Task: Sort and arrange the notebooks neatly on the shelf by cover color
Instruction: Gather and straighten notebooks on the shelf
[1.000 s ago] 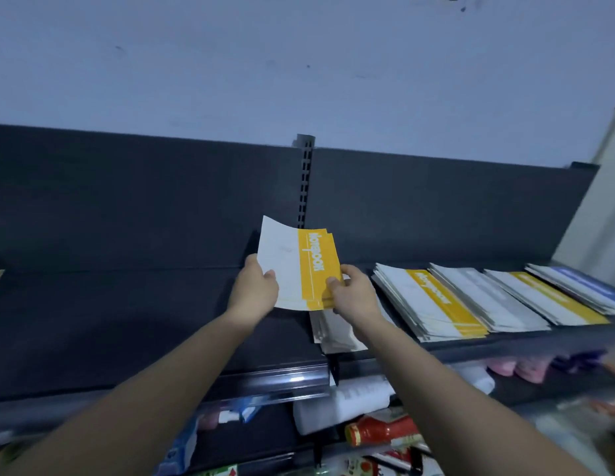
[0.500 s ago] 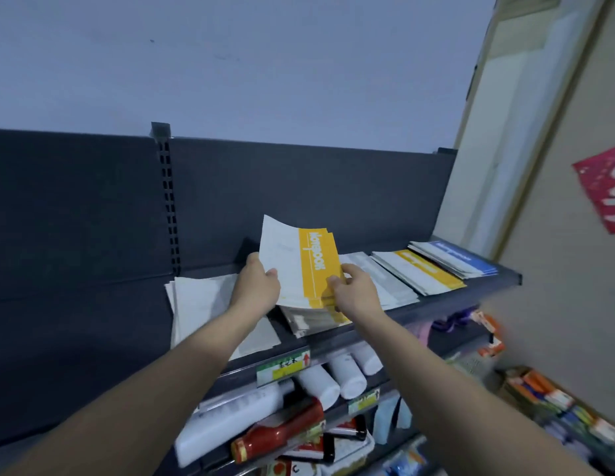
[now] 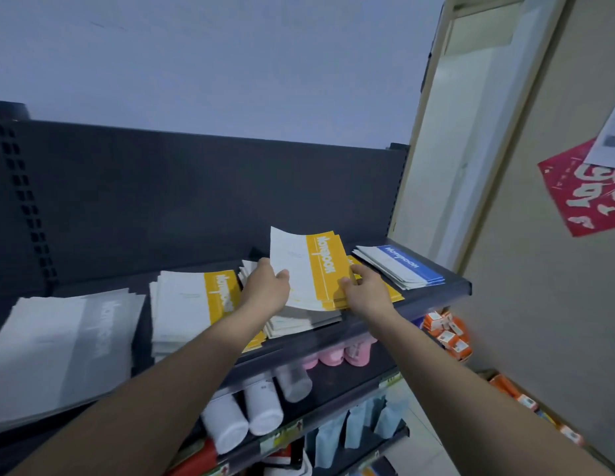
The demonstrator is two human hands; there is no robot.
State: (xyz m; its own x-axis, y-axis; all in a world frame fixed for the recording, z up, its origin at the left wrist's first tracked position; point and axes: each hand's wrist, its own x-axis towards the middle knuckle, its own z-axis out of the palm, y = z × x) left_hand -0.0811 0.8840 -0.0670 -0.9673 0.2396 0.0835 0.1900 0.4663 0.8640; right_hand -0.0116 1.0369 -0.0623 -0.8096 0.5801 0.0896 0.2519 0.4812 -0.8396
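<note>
Notebooks lie in piles along the top shelf [image 3: 433, 298]: a grey pile [image 3: 58, 345] at far left, a yellow pile [image 3: 196, 307] beside it, a blue pile [image 3: 402, 266] at far right. Between yellow and blue, both hands hold a few yellow-banded notebooks [image 3: 309, 269] tilted above the shelf. The left hand [image 3: 266, 286] closes on their white edge, thumb on top; the right hand [image 3: 364, 290] pinches the yellow edge.

The step looks like placing this yellow batch. Another yellow cover [image 3: 391, 292] shows just under the right hand, so the next move likely calls for lowering the batch there and squaring the edges.

A pale pile [image 3: 299, 321] sits beneath the held batch; its cover colour is hidden. How many notebooks are held is hard to tell. The grey pile is blurred and cut off at left.
</note>
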